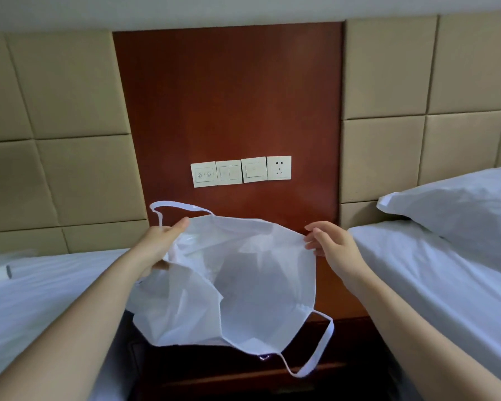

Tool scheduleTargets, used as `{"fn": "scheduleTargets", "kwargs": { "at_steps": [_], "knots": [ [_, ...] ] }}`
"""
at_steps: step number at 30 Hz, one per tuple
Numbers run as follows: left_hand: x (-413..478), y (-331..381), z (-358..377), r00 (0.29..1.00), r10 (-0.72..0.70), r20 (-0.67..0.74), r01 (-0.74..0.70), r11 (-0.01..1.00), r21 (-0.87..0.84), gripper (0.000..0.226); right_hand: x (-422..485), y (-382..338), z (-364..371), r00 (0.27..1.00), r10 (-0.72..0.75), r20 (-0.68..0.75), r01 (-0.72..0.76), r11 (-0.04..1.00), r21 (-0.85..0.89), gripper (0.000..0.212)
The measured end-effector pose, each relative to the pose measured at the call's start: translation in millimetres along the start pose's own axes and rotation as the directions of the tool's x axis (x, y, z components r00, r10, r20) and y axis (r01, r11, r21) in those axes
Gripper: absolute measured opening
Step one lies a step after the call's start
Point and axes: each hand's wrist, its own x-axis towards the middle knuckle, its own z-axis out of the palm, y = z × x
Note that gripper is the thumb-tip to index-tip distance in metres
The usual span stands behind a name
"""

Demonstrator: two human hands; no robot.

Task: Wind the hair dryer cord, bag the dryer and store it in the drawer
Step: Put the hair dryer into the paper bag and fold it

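Note:
A white, thin drawstring bag point(243, 279) is held up in the air between two beds, its mouth spread wide. My left hand point(161, 244) grips the bag's left edge, the fabric bunched in its fingers. My right hand point(330, 247) pinches the right rim with its fingertips. One white strap point(182, 208) loops above the left hand and another strap point(318, 351) hangs below at the right. Below the bag lies the dark wooden nightstand point(214, 371), mostly hidden by it. A grey and white object point(5, 272), perhaps the dryer, lies on the left bed.
A white bed point(35, 299) stands at the left and another bed point(434, 270) with a pillow point(460, 206) at the right. On the red-brown wall panel point(229, 96) sit three switches point(229, 172) and a socket point(279, 167). Padded beige headboards flank it.

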Motion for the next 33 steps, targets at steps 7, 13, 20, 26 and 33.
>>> {"fn": "scheduleTargets", "kwargs": {
  "at_steps": [7, 13, 20, 26, 33],
  "knots": [
    [22.0, -32.3, -16.9, 0.939, -0.015, -0.343, 0.049, 0.995, 0.090, 0.061, 21.2, 51.8, 11.1, 0.906, 0.423, -0.004, -0.418, 0.896, 0.152, 0.022],
    [25.5, -46.1, -25.6, 0.955, -0.072, -0.288, 0.094, 0.994, 0.062, 0.077, 17.3, 84.6, 31.2, 0.842, 0.538, -0.043, -0.531, 0.810, -0.251, 0.056],
    [29.2, -47.0, -10.3, 0.978, -0.008, -0.208, 0.030, 0.994, 0.103, 0.068, 23.7, 86.4, 67.5, 0.799, 0.601, 0.005, -0.524, 0.701, -0.483, 0.077],
    [35.1, -56.2, -15.9, 0.989, -0.029, -0.143, 0.051, 0.987, 0.149, 0.075, 42.4, 87.8, 83.3, 0.753, 0.658, -0.015, -0.554, 0.622, -0.553, 0.130],
    [35.5, -57.9, -21.5, 0.996, -0.035, -0.088, 0.047, 0.989, 0.141, 0.059, 57.3, 101.0, 86.4, 0.715, 0.697, -0.045, -0.612, 0.594, -0.522, 0.131]
  ]
}}
